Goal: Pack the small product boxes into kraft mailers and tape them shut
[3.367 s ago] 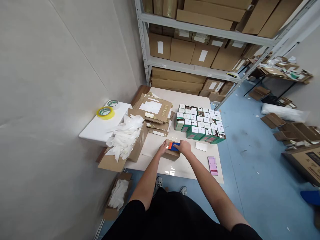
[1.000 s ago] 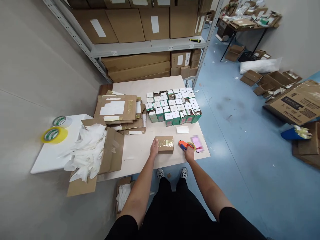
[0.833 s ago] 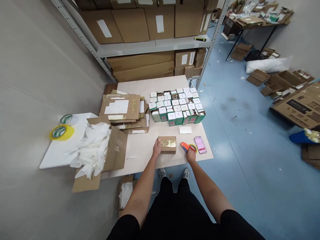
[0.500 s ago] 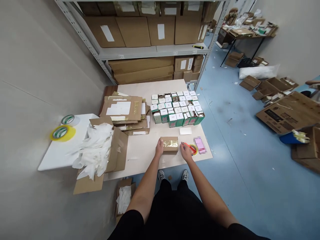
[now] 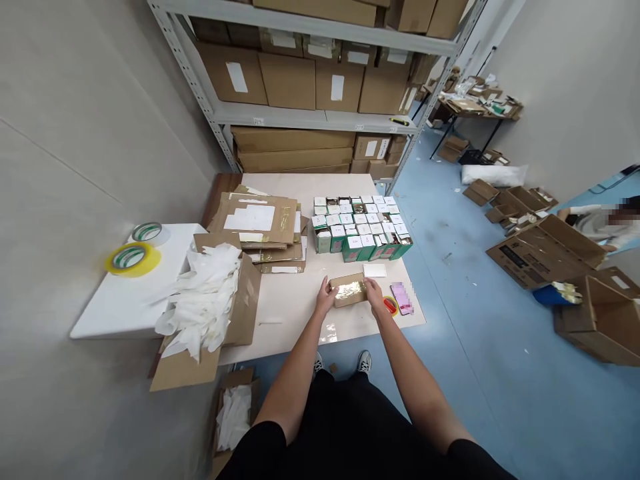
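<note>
A small cardboard box with shiny clear tape across its top is held between my two hands, slightly tilted over the near part of the table. My left hand grips its left end. Around the right end closes my right hand. Just right of that hand lies a yellow tape roll with a red tool in its ring. A phone with a pink screen is beside the roll. Behind the box sits a flat white card.
Rows of small white-and-green boxes stand behind. Flattened cardboard is stacked left, near an open carton of white paper. Tape rolls rest on a white surface. A metal shelf is at the back. Another person is far right.
My right hand has let go of the red tool, now in the tape roll, and taken the box's right end. The box has turned slightly. Another person has come into view at right.
</note>
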The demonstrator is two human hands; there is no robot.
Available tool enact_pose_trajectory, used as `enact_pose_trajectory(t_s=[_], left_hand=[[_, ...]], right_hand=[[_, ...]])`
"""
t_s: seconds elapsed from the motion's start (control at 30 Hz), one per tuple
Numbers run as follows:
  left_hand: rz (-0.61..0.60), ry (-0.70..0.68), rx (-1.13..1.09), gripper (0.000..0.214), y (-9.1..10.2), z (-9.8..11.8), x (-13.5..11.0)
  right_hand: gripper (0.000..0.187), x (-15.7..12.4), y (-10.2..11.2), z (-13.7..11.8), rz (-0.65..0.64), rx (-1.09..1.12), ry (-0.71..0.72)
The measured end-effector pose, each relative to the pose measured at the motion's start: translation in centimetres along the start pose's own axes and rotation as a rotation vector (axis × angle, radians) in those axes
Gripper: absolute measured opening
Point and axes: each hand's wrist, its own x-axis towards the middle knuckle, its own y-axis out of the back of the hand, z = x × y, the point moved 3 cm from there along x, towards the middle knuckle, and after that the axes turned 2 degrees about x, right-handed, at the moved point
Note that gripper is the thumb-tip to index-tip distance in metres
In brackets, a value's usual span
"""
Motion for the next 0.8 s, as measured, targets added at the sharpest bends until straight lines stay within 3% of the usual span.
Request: enact_pose_trajectory(t_s=[0.07, 0.17, 0.33, 0.43, 0.6, 0.7, 0.8], left_hand=[[-0.055, -0.075, -0.082, 0.096, 0.9, 0.1, -0.1], [-0.081, -0.133, -0.082, 0.095, 1.9, -0.3, -0.6], [-0.064, 0.061, 0.129, 0.085, 1.8, -3.1, -1.8], [-0.088, 0.101, 0.207, 0.083, 1.7, -4.2, -2.7], [0.042, -0.045, 0.311, 0.071, 2.7, -2.2, -2.7], [0.152, -0.162, 0.344, 0.059, 2.5, 1.0, -1.6], [0.159, -0.278, 0.334, 0.053, 0.8, 4.7, -0.1]], right_hand=[[0.059, -0.4, -0.8, 0.3, 0.06, 0.039, 0.03], [0.056, -0.7, -3.1, 1.6, 0.022, 0.064, 0.051], [0.048, -0.7, -7.5, 5.0, -0.214, -0.129, 0.04], [0.054, -0.4, -8.8, 6.5, -0.234, -0.156, 0.093], [0.065, 0.5, -7.8, 5.8, -0.03, -0.08, 0.272], [0.064, 1.3, -5.6, 4.1, 0.085, -0.04, 0.355], [0.063, 2.3, -2.6, 2.5, 0.189, -0.03, 0.435]])
